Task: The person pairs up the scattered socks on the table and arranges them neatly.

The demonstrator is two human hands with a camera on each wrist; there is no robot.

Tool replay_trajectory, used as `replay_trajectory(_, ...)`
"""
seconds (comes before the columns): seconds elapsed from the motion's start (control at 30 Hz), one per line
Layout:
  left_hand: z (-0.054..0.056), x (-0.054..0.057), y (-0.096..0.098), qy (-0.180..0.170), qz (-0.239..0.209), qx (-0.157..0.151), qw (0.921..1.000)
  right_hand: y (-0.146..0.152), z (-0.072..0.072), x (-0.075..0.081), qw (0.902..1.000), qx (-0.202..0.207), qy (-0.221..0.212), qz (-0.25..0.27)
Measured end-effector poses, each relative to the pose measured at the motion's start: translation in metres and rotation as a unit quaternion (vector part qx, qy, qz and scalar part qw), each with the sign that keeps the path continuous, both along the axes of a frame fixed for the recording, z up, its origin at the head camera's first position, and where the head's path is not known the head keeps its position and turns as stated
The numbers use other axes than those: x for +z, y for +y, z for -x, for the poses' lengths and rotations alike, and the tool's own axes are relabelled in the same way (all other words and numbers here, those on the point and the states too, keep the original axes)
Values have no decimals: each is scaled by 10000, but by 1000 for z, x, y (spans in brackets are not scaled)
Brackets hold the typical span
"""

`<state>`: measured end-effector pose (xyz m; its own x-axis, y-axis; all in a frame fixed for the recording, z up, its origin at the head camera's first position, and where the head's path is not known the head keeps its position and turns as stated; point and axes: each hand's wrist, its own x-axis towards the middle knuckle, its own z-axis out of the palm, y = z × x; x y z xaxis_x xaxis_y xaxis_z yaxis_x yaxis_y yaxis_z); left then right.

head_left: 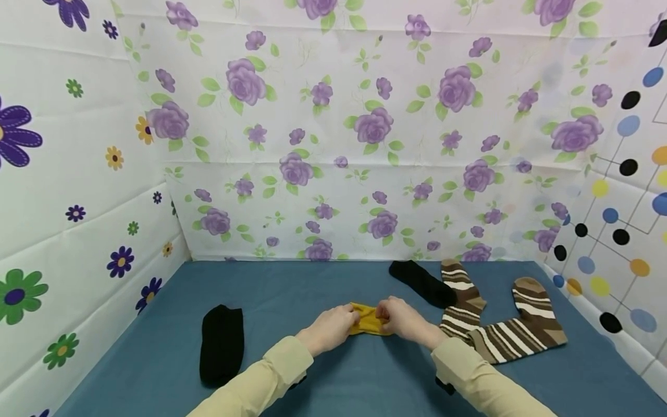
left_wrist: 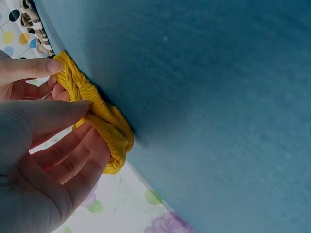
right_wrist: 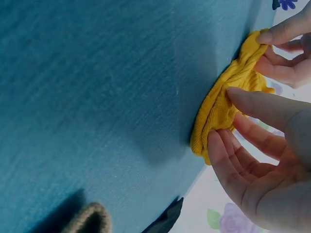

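Observation:
A mustard-yellow ribbed sock (head_left: 367, 320), bunched into a short folded bundle, is held at the middle of the blue table. My left hand (head_left: 330, 328) pinches its left end; in the left wrist view the thumb lies on top and the fingers (left_wrist: 92, 170) curl underneath. At the other end, my right hand (head_left: 409, 320) pinches the knit between thumb and fingers (right_wrist: 228, 160). Both wrist views show the sock (left_wrist: 104, 116) low over the table surface, its folds running lengthwise between the two hands.
On the left lies a black sock (head_left: 222, 346). Back right, another black sock (head_left: 421, 282) overlaps a brown-and-white striped sock (head_left: 458, 284). A second striped sock (head_left: 526, 330) lies bent beside it. Flowered sheeting (head_left: 339, 145) walls the table's far side.

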<state>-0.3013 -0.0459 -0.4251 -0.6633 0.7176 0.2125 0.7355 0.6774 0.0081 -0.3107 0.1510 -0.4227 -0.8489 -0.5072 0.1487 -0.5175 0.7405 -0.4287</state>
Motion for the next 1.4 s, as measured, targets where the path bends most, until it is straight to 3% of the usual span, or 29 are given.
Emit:
replay_trajectory(0.27, 0, -2, -1, -47, -181, -96, 9998, -1, -2, -1, 9988, 132, 279, -387)
replay_trajectory(0.4, 3, -4, -1, 57, -208, -66, 9997, -2, 2, -2, 9993, 64, 144, -353)
replay_trajectory(0.93, 20, -8, -1, 382, 116, 404, 9984, -13, 26, -1, 9969, -472, 80, -618)
replay_trajectory(1.4, 29, -4, 2, 114, 148, 898, 9958, -18, 46, -2, 9958, -689, 160, -584)
